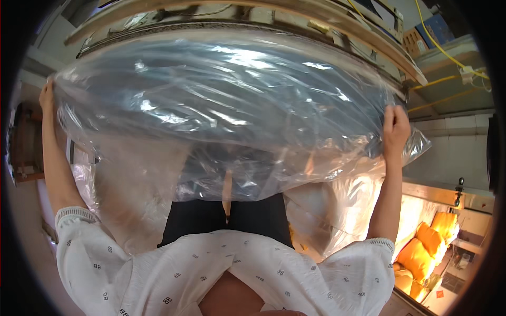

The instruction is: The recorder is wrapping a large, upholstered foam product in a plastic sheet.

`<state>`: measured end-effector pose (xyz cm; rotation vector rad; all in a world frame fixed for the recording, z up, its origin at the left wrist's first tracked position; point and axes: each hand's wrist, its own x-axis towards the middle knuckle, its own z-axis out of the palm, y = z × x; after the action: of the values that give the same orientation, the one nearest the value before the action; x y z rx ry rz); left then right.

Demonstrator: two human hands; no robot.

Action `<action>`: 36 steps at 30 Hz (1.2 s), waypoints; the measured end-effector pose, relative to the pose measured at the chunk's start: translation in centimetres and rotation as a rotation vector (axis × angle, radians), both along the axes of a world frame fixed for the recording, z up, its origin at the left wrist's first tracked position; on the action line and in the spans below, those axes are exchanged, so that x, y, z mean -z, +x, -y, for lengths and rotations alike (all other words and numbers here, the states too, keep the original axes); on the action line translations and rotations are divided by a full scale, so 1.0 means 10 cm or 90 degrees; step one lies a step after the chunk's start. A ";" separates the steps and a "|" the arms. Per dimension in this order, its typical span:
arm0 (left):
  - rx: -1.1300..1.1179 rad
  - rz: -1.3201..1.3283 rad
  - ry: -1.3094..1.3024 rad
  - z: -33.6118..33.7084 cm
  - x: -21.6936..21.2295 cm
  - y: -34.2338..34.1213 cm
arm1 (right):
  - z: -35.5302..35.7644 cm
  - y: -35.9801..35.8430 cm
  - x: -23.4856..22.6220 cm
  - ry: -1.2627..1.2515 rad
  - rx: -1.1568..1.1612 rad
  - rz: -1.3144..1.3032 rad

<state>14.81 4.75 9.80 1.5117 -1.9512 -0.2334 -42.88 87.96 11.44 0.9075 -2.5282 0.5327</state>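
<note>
A wide clear plastic bag (pixel 226 100) with something dark blue-grey and flat in it stretches between my two hands, in front of my body. My left hand (pixel 47 95) pinches its far left corner, arm held out. At the other end my right hand (pixel 395 126) is closed on the right edge, and a loose flap of film sticks out past the wrist. The near part of the film hangs down over my dark trousers, which show through it. What exactly lies inside is blurred by glare and folds.
Beyond the bag runs a machine or bench with a long wooden bar (pixel 253 6). Yellow cables (pixel 433 43) hang at the upper right, near a blue box (pixel 436 29). Orange bundles (pixel 427 247) lie at the lower right. More clear plastic (pixel 348 210) is below me.
</note>
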 end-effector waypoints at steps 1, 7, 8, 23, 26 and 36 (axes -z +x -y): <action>-0.033 0.080 -0.001 0.19 -0.27 0.76 | 0.03 0.11 0.06 0.084 -0.055 0.013; 0.035 0.348 -0.254 -0.65 -0.18 -0.77 | -0.10 0.77 0.16 0.052 -0.106 -0.021; 0.253 0.232 -0.218 -1.42 -0.14 -1.57 | -0.15 0.78 0.20 0.055 -0.090 -0.018; 0.728 -0.113 0.048 -4.87 0.05 -3.44 | -0.78 -0.22 0.34 0.315 0.154 -0.056; 0.718 -0.005 0.066 -4.76 -0.04 -3.10 | -0.69 -0.48 0.42 0.204 -0.031 -0.010; 0.513 0.043 0.023 -3.58 0.05 -1.32 | -0.04 0.60 0.16 0.215 -0.285 -0.028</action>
<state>1.64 40.57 9.27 0.6791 -2.5297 -0.5592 -36.84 88.32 9.85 1.6098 -2.4162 0.2033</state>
